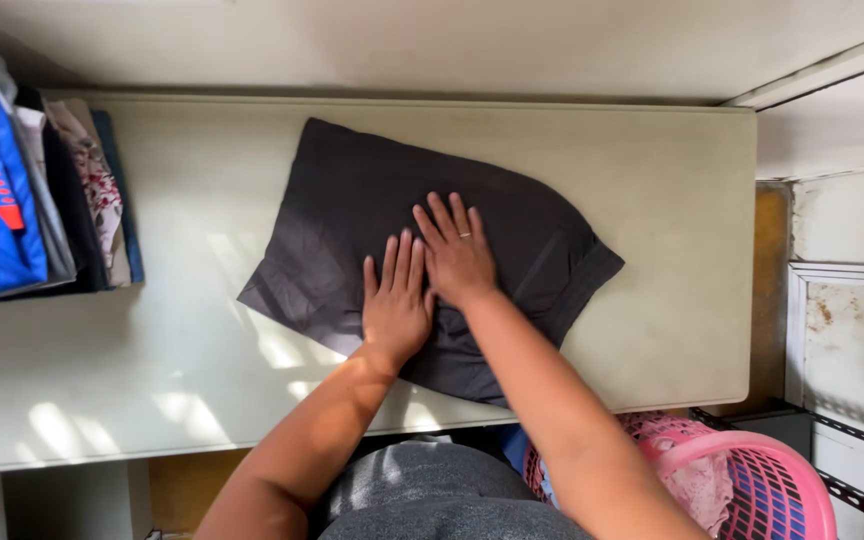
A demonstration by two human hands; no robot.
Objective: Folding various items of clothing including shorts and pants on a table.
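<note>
Garment (352, 190) dk grey, long axis upper-left to lower-right, both hands flat, L (395, 305), R (457, 258).

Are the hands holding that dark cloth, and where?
Nothing is gripped. The left hand and right hand lie flat, fingers spread, side by side on the middle of the dark folded garment, pressing it onto the table.

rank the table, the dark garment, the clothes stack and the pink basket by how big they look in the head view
1. White table, largest.
2. Dark garment, under both flat hands.
3 and 4. Stack of folded clothes and pink basket: both are cut off by the frame and the basket sits nearer the camera, so unranked.
</note>
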